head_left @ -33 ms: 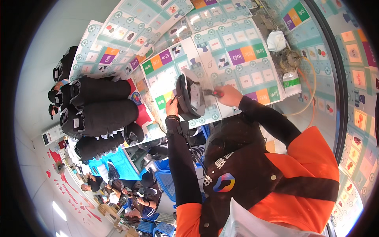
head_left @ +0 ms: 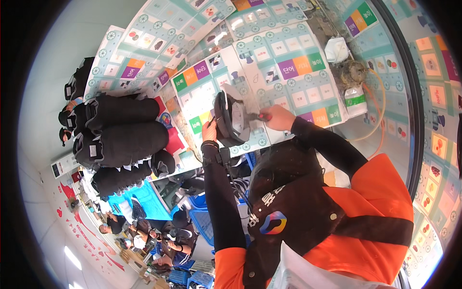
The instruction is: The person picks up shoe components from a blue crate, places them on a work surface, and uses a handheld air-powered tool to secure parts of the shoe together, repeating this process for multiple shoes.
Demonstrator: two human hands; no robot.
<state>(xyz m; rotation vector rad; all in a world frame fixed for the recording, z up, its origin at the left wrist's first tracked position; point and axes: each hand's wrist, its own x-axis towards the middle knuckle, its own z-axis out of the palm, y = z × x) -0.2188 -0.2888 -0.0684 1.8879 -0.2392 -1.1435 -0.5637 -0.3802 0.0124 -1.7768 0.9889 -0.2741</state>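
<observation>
A black cap (head_left: 224,118) is held inside up at the near edge of the table, its pale lining showing. My left hand (head_left: 209,131) is closed on the cap's left side. My right hand (head_left: 279,118) is closed around a small red-handled tool (head_left: 263,116). Its dark grey end reaches to the right side of the cap's opening. I cannot make out the exact kind of tool, and the fingers hide much of its handle.
Rows of nested black caps (head_left: 127,111) stand at the left end of the patterned table (head_left: 298,48). A white cup-shaped item (head_left: 337,50) and a yellow hose (head_left: 383,103) lie at the right. Blue crates (head_left: 201,225) stand below. People sit working at lower left.
The tool in my right hand has turned a little, and less of its red handle shows. My left hand and the cap have stayed in place.
</observation>
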